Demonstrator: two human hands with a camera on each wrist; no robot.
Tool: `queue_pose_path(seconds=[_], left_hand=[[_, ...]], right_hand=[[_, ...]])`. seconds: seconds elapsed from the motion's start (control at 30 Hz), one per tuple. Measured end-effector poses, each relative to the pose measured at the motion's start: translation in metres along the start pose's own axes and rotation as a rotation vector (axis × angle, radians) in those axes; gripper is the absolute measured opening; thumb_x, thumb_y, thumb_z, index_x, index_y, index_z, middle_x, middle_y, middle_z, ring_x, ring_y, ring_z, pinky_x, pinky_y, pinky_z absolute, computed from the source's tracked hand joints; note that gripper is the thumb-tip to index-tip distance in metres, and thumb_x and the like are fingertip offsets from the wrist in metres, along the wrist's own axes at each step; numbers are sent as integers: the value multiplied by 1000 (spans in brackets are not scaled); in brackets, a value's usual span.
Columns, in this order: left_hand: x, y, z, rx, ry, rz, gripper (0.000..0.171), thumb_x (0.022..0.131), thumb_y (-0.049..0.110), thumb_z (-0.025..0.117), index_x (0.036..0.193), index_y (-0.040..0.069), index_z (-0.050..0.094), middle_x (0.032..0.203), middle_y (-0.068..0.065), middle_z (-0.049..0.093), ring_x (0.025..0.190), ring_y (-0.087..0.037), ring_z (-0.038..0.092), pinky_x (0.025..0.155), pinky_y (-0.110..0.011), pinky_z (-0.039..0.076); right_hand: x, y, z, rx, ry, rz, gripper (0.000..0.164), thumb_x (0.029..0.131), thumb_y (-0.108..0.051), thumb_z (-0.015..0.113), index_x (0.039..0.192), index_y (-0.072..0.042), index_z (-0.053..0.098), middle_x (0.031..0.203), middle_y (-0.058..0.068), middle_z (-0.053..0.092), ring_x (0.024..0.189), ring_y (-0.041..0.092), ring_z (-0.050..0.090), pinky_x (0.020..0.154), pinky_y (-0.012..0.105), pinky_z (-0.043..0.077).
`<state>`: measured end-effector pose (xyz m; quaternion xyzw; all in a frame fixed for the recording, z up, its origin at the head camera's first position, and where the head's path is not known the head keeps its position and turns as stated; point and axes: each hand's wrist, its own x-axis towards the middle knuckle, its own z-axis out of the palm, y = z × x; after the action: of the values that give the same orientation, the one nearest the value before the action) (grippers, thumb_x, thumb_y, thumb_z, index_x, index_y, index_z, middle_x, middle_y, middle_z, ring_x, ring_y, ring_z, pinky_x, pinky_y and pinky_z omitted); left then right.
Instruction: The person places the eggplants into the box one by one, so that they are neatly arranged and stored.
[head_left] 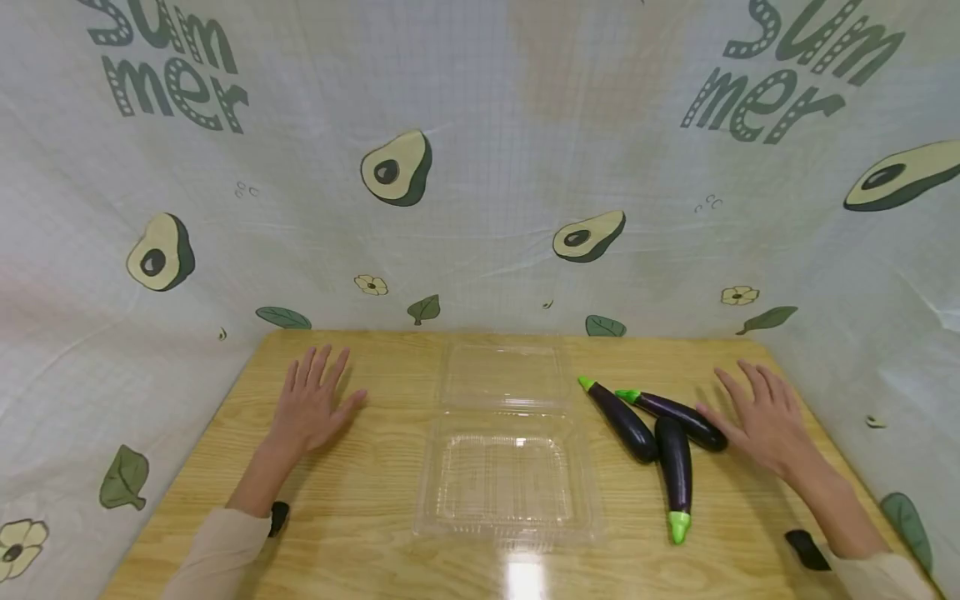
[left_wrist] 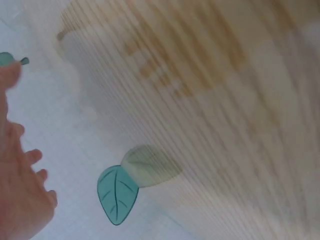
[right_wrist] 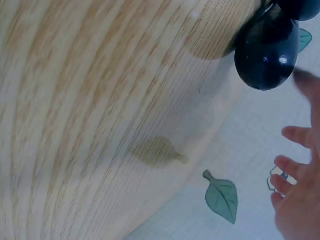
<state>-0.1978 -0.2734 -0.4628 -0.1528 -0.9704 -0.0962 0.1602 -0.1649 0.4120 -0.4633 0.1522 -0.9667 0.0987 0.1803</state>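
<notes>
Three dark purple eggplants with green stem ends lie together right of the middle in the head view: a left one, an upper right one and a lower one. Beside them sits a clear plastic clamshell box, its lid folded back. My right hand has its fingers spread just right of the upper eggplant; whether the thumb touches it, I cannot tell. In the right wrist view an eggplant's rounded end is near the thumb. My left hand is spread at the table's left, holding nothing.
The wooden table reaches back to a hanging cloth printed with avocados and leaves. More cloth flanks both sides. Black wrist straps show at the left and right wrists.
</notes>
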Motion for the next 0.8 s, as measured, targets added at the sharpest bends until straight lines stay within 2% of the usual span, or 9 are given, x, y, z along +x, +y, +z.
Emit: queue_pose_path(seconds=[0.1, 0.17, 0.23, 0.3, 0.4, 0.63, 0.8], left_hand=[[2, 5, -1, 0, 41, 2, 64, 102, 36, 63, 150, -4, 47, 146, -36, 44, 135, -54, 41, 111, -69, 35], [2, 9, -2, -24, 72, -5, 56, 102, 30, 65, 142, -7, 54, 137, -36, 52, 125, -54, 50, 102, -68, 44], [3, 14, -3, -72, 87, -23, 49, 102, 26, 66, 135, -10, 59, 128, -35, 58, 116, -53, 57, 94, -66, 51], [3, 20, -5, -120, 89, -43, 45, 102, 24, 68, 131, -10, 62, 122, -34, 61, 111, -52, 60, 88, -64, 54], [3, 30, -7, -192, 76, -79, 42, 101, 22, 68, 128, -10, 64, 120, -32, 63, 110, -50, 61, 86, -63, 56], [1, 49, -10, -266, 33, -115, 41, 103, 25, 67, 129, -6, 65, 118, -26, 65, 105, -41, 65, 77, -57, 60], [-1, 60, -11, -335, 18, -127, 40, 104, 26, 66, 129, -5, 66, 118, -23, 66, 102, -37, 67, 79, -54, 60]], right_hand=[[5, -2, 0, 5, 129, -78, 52, 101, -31, 67, 135, 7, 54, 132, 37, 48, 122, 57, 43, 97, 74, 36], [8, -6, -1, 16, 194, -118, 41, 96, -17, 72, 124, 9, 60, 121, 34, 55, 111, 55, 51, 88, 71, 42], [10, -10, -3, 34, 217, -128, 36, 88, -5, 76, 118, 9, 63, 115, 31, 59, 105, 53, 55, 83, 68, 45], [11, -15, -5, 44, 216, -133, 37, 82, 1, 78, 115, 8, 65, 112, 30, 61, 101, 51, 57, 81, 65, 47], [12, -24, -9, 58, 196, -125, 39, 80, 3, 79, 115, 8, 65, 111, 29, 62, 100, 50, 58, 81, 64, 47], [14, -42, -14, 71, 171, -116, 40, 81, 2, 80, 118, 7, 65, 112, 28, 62, 100, 49, 59, 80, 64, 50], [14, -53, -15, 96, 157, -111, 41, 82, 2, 80, 120, 6, 65, 112, 27, 63, 99, 47, 61, 77, 63, 52]])
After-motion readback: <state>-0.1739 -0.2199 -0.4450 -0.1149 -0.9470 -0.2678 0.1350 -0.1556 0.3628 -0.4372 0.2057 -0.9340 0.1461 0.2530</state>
